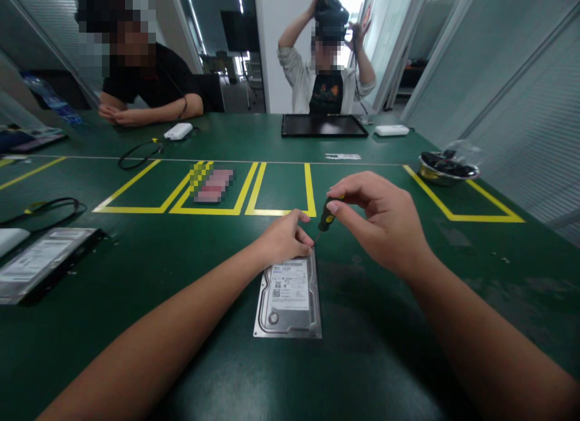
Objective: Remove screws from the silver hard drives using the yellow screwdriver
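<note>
A silver hard drive [290,300] lies label side up on the green table in front of me. My left hand [286,237] grips its far end, fingers curled around the far right corner, covering that end. My right hand [385,218] pinches a small screwdriver [327,215] with a dark and yellow handle between thumb and fingers. The screwdriver leans, and its thin shaft points down to the far right corner of the drive, close to my left fingertips. Whether the tip sits in a screw is too small to tell.
At left lie another hard drive [48,261] and a white box with a black cable. Yellow tape [310,188] outlines areas across the table; one holds a blurred pink item [215,185]. A metal bowl [448,167] of dark parts stands right. Two people sit opposite, behind a black screen [324,126].
</note>
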Available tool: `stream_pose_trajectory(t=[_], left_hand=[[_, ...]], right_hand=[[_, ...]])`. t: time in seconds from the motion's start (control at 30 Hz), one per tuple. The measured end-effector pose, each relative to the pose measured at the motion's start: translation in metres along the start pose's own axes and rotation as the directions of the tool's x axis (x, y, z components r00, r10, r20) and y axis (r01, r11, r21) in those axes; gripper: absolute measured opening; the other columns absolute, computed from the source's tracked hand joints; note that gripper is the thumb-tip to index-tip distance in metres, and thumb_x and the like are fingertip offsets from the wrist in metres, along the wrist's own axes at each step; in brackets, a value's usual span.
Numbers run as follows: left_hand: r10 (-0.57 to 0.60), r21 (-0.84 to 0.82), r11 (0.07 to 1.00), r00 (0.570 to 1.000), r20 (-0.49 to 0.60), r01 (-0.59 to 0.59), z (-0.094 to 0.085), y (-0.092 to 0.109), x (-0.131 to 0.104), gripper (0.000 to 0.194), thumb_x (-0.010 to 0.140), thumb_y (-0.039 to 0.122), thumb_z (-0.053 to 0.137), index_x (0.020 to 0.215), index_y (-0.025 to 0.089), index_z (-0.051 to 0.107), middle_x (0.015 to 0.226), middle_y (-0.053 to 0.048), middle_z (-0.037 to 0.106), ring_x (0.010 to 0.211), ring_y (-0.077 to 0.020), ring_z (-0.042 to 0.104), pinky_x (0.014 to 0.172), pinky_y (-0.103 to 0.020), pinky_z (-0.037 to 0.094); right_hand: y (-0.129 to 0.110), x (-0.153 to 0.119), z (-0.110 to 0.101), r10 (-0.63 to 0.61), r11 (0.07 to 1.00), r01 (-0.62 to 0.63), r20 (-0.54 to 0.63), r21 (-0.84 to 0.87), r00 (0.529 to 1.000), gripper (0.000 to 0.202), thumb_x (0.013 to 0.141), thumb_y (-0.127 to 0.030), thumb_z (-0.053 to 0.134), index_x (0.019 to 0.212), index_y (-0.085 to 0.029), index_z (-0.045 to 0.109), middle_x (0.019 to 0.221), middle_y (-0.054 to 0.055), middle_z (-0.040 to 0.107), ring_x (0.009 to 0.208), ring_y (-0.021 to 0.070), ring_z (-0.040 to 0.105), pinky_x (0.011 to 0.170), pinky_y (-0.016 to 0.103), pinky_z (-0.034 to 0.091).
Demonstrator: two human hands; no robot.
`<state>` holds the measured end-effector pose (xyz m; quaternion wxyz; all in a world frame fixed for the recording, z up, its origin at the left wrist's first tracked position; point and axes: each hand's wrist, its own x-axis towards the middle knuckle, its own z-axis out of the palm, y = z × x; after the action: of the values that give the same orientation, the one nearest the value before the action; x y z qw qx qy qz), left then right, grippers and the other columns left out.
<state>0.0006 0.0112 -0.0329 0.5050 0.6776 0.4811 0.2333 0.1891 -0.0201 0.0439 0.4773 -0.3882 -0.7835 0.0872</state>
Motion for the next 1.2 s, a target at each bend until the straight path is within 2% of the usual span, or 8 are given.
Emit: stream_pose_trajectory(t=[0.1, 0.2, 0.4, 0.53, 0.73, 0.83, 1.03, 1.2], left_hand=[[0.012, 0.053, 0.998, 1.000, 0.005, -0.013, -0.0010, -0.0004, 0.0003, 0.061, 0.065, 0.015, 0.073, 0.118, 0.021, 0.042, 0.088, -0.002, 0.071, 0.071, -0.0178, 0.067, 0.058, -0.026, 0.047], [0.019, 0.088, 0.996, 1.000, 0.011, -0.020, -0.0020, -0.0002, 0.0003, 0.060, 0.066, 0.017, 0.073, 0.118, 0.022, 0.043, 0.090, -0.003, 0.071, 0.073, -0.0179, 0.067, 0.060, -0.027, 0.046], [0.054, 0.115, 0.992, 0.998, 0.025, -0.056, -0.0025, -0.0005, 0.0006, 0.057, 0.068, 0.018, 0.071, 0.118, 0.022, 0.044, 0.091, -0.003, 0.070, 0.073, -0.0170, 0.065, 0.061, -0.027, 0.045], [0.088, 0.116, 0.989, 0.996, 0.025, -0.091, -0.0022, -0.0014, 0.0006, 0.055, 0.068, 0.017, 0.071, 0.117, 0.021, 0.045, 0.090, -0.003, 0.070, 0.074, -0.0166, 0.065, 0.064, -0.027, 0.046], [0.104, 0.128, 0.986, 0.994, 0.026, -0.106, -0.0016, -0.0001, 0.0004, 0.051, 0.068, 0.014, 0.070, 0.113, 0.022, 0.047, 0.087, -0.001, 0.070, 0.074, -0.0166, 0.064, 0.066, -0.028, 0.046], [0.105, 0.118, 0.987, 0.994, 0.015, -0.106, -0.0012, 0.0001, 0.0000, 0.051, 0.068, 0.014, 0.070, 0.113, 0.022, 0.048, 0.087, -0.002, 0.070, 0.073, -0.0170, 0.064, 0.066, -0.029, 0.046], [0.119, 0.088, 0.989, 0.993, -0.011, -0.117, -0.0003, -0.0012, -0.0007, 0.050, 0.066, 0.014, 0.071, 0.111, 0.022, 0.050, 0.084, -0.001, 0.071, 0.069, -0.0165, 0.064, 0.061, -0.027, 0.044], [0.148, 0.082, 0.986, 0.988, -0.044, -0.144, 0.0001, -0.0019, -0.0001, 0.050, 0.064, 0.013, 0.073, 0.109, 0.022, 0.052, 0.081, -0.001, 0.072, 0.067, -0.0171, 0.064, 0.060, -0.027, 0.044]], right_hand=[[-0.0003, -0.0007, -0.0005, -0.007, 0.999, 0.005, 0.051, 0.041, 0.999, 0.024, 0.084, -0.009, 0.060, 0.102, -0.021, 0.070, 0.104, 0.004, 0.074, 0.093, 0.0186, 0.069, 0.085, 0.036, 0.056], [-0.0007, -0.0008, -0.0011, -0.022, 0.998, 0.018, 0.053, 0.066, 0.998, 0.024, 0.083, -0.011, 0.062, 0.102, -0.022, 0.071, 0.108, 0.005, 0.074, 0.099, 0.0201, 0.068, 0.087, 0.037, 0.056], [-0.0011, 0.0013, -0.0021, -0.061, 0.998, 0.060, 0.059, 0.019, 0.996, 0.018, 0.083, -0.014, 0.063, 0.095, -0.024, 0.072, 0.096, 0.004, 0.072, 0.092, 0.0197, 0.067, 0.081, 0.036, 0.056], [-0.0001, 0.0017, -0.0043, -0.091, 0.995, 0.087, 0.077, 0.047, 0.993, 0.026, 0.083, -0.007, 0.058, 0.099, -0.022, 0.072, 0.105, 0.005, 0.074, 0.099, 0.0194, 0.068, 0.089, 0.036, 0.054], [0.0012, 0.0020, -0.0066, -0.147, 0.987, 0.155, 0.138, -0.050, 0.979, 0.033, 0.085, -0.008, 0.054, 0.110, -0.020, 0.072, 0.120, 0.008, 0.070, 0.110, 0.0201, 0.065, 0.097, 0.039, 0.051], [0.0009, 0.0020, -0.0061, -0.169, 0.977, 0.188, 0.166, -0.105, 0.972, 0.036, 0.087, -0.010, 0.052, 0.116, -0.021, 0.070, 0.115, 0.008, 0.069, 0.106, 0.0201, 0.065, 0.092, 0.039, 0.052], [0.0006, 0.0013, -0.0060, -0.236, 0.949, 0.261, 0.152, -0.175, 0.960, 0.035, 0.089, -0.013, 0.051, 0.119, -0.013, 0.070, 0.098, 0.010, 0.061, 0.092, 0.0194, 0.059, 0.079, 0.038, 0.052], [0.0003, 0.0019, -0.0074, -0.244, 0.953, 0.273, 0.204, -0.131, 0.948, 0.036, 0.090, -0.008, 0.048, 0.121, -0.013, 0.067, 0.118, 0.012, 0.065, 0.109, 0.0190, 0.061, 0.091, 0.036, 0.050]])
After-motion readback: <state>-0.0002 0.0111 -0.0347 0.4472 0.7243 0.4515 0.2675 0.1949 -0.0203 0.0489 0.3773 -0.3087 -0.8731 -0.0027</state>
